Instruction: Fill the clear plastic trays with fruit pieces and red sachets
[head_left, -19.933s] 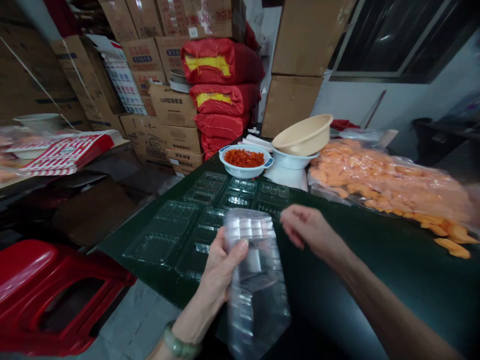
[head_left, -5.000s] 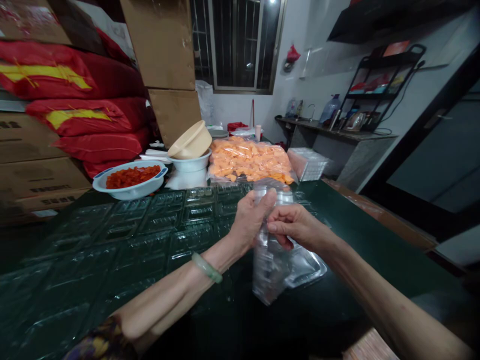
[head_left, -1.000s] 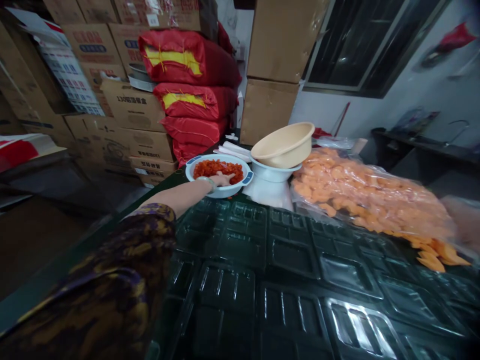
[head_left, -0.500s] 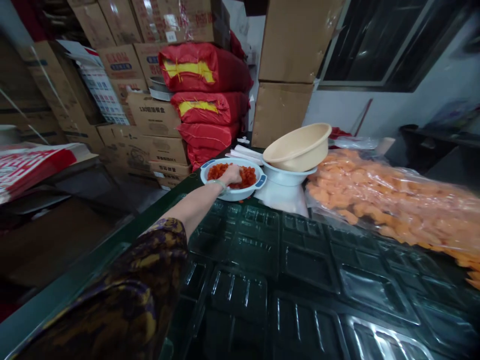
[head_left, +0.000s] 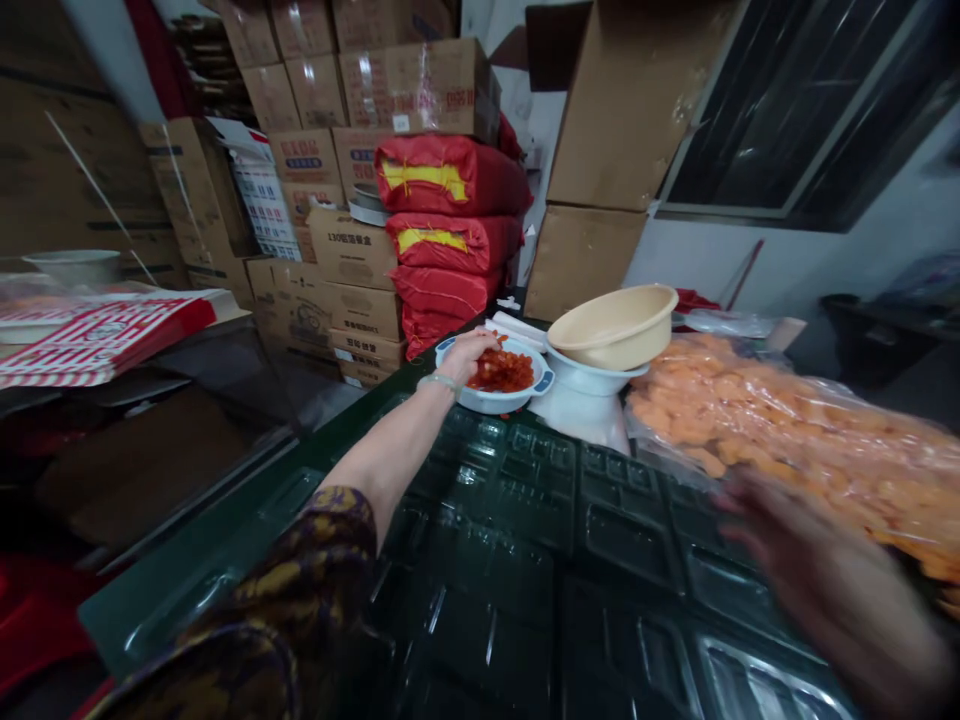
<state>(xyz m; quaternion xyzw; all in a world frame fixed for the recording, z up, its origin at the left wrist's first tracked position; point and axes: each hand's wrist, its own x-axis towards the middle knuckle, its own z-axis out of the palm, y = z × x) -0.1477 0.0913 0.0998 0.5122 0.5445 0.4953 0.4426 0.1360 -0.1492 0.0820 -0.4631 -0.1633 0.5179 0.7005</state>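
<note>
My left hand (head_left: 477, 354), with a pale bangle at the wrist, is over the near-left part of a white basin (head_left: 487, 401) with blue handles. Its fingers curl round some glossy red-orange pieces (head_left: 510, 372), like those heaped in the basin; a few show at the fingertips. My right hand (head_left: 772, 535) is smeared by motion above the right side of the dark green compartment trays (head_left: 495, 560), near a clear bag of orange slices (head_left: 697, 400). How its fingers are set does not show.
A cream basin (head_left: 615, 325) sits tilted on a white one (head_left: 585, 372) to the right of the red pieces. Behind stand stacked cartons (head_left: 360, 255) and red sacks (head_left: 450, 180). A red-and-white striped box (head_left: 112, 335) is at the left.
My left hand has lifted from the middle of the red pieces towards the basin's left side. My right hand has come into view at the right. The whole view has shifted.
</note>
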